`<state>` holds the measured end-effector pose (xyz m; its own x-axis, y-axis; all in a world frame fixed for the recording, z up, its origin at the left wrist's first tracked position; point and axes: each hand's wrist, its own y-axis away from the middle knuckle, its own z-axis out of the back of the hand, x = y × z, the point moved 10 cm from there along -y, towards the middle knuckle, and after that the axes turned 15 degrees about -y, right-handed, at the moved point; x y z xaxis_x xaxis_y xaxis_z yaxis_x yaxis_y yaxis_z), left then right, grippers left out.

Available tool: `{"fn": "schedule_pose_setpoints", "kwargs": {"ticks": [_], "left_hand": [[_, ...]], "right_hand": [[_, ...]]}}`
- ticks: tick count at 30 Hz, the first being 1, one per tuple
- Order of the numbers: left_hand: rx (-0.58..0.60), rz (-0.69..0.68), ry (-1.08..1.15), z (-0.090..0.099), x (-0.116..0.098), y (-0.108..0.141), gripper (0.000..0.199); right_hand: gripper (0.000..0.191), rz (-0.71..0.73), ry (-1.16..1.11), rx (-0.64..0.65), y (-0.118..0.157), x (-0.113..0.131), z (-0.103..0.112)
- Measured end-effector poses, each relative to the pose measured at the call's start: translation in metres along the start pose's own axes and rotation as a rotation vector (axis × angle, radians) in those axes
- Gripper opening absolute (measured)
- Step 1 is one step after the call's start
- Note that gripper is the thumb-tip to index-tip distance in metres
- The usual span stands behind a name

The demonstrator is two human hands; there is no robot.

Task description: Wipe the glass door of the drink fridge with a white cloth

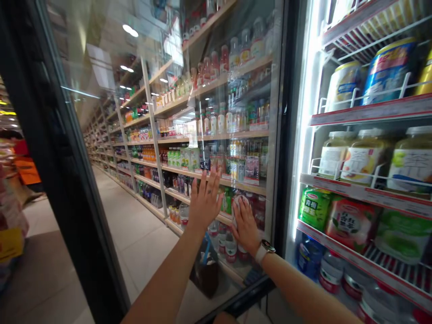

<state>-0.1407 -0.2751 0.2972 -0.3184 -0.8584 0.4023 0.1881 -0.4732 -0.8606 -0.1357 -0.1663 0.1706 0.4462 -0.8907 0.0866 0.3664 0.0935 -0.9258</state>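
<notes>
A glass door with a black frame stands open in front of me. My left hand lies flat against its pane, fingers spread, holding nothing. To its right and a little lower, my right hand presses a pale, crumpled cloth to the glass. Part of the cloth shows past the fingertips; the rest is hidden under the palm. A watch with a light band is on my right wrist.
On the right is a lit cooler with wire-fronted shelves of jars, cans and bottles. Long shelves of drinks show through or in the glass. Tiled floor runs along them. A yellow sign stands far left.
</notes>
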Motion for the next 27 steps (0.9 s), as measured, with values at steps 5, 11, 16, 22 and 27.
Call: {"fn": "schedule_pose_setpoints", "kwargs": {"ticks": [5,11,16,22,27], "left_hand": [[-0.011,-0.001,-0.003,0.001,0.000,0.000,0.069],[-0.037,-0.006,-0.021,0.004,-0.001,0.000,0.067],[-0.064,-0.001,-0.031,0.004,-0.001,0.000,0.069],[-0.104,-0.008,-0.034,0.008,0.000,0.001,0.073],[-0.110,-0.002,-0.030,0.009,0.000,0.001,0.073]], "right_hand": [[0.065,-0.046,-0.051,-0.158,-0.089,-0.003,0.044],[0.064,-0.046,-0.061,-0.207,-0.093,-0.004,0.042],[0.066,0.000,0.007,-0.083,-0.019,-0.011,0.012],[0.066,-0.037,0.035,-0.021,0.021,-0.026,0.006],[0.061,-0.101,-0.006,-0.187,-0.046,-0.038,0.043]]}}
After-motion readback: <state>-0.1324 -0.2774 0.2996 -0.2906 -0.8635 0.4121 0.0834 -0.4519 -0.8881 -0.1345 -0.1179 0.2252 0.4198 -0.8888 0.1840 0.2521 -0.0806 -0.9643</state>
